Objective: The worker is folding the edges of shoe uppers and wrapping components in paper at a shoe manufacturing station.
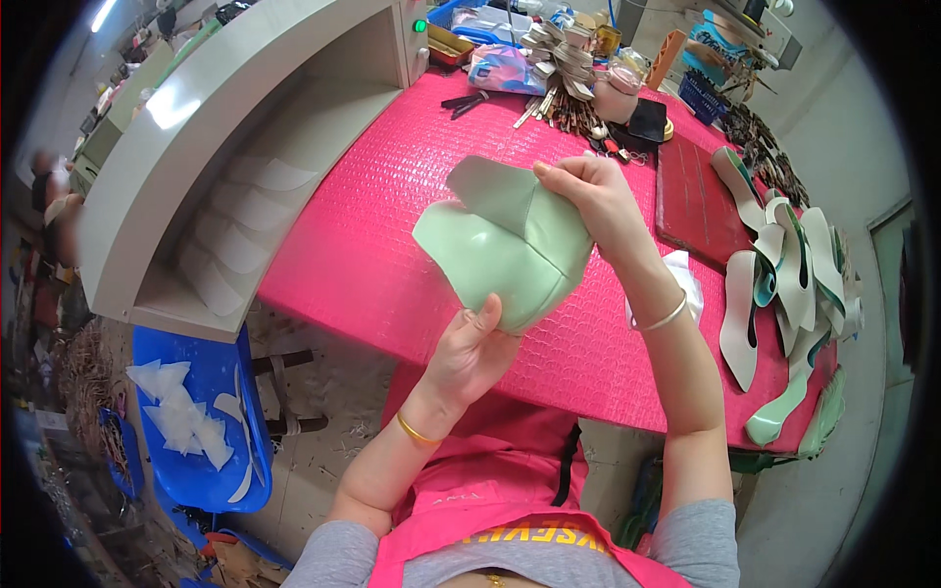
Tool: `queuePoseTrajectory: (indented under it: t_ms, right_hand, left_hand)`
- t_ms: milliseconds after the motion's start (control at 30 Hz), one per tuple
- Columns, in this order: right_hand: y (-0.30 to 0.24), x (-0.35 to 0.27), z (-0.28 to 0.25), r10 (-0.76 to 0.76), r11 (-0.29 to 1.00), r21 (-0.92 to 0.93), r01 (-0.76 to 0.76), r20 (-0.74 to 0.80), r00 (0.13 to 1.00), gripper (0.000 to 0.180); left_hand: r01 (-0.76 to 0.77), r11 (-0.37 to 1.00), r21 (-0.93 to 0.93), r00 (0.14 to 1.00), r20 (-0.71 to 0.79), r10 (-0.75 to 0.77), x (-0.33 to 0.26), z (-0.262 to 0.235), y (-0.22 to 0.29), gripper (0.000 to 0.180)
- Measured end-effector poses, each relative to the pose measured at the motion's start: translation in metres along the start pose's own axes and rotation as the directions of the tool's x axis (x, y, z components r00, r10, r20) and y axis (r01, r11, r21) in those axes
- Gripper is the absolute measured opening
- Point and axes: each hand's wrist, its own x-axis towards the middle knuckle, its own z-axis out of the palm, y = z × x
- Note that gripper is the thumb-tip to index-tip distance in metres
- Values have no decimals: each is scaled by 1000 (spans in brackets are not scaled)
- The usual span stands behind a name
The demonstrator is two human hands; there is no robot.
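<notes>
A pale green shoe upper of smooth, leather-like material is held up over the pink table. A seam runs across it, and its two flaps spread toward the upper left. My left hand grips its lower edge, the thumb on the near face and the fingers partly hidden behind. At its upper right edge my right hand pinches it between thumb and fingers.
A curved grey machine with white cut pieces inside stands left. Several more uppers lie right, beside a dark red board. Tools and a brush bundle crowd the back. A blue chair holds white pieces.
</notes>
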Motion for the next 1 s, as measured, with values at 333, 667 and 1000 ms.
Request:
queuePoseTrajectory:
  t_ms: [333, 667, 1000]
  right_hand:
    - [-11, 3, 3, -11, 972, -234, 14, 13, 1000, 28]
    - [-29, -25, -33, 20, 221, -739, 637, 656, 754, 33]
    - [7, -2, -4, 213, 941, -330, -74, 409, 887, 48]
  left_hand:
    - [-26, 995, -97, 989, -144, 11, -13, 7, -8, 47]
    - [512, 859, 9, 821, -301, -486, -31, -60, -17, 51]
    - [-291, -274, 917, 858, 377, 349, 21, -18, -15, 32]
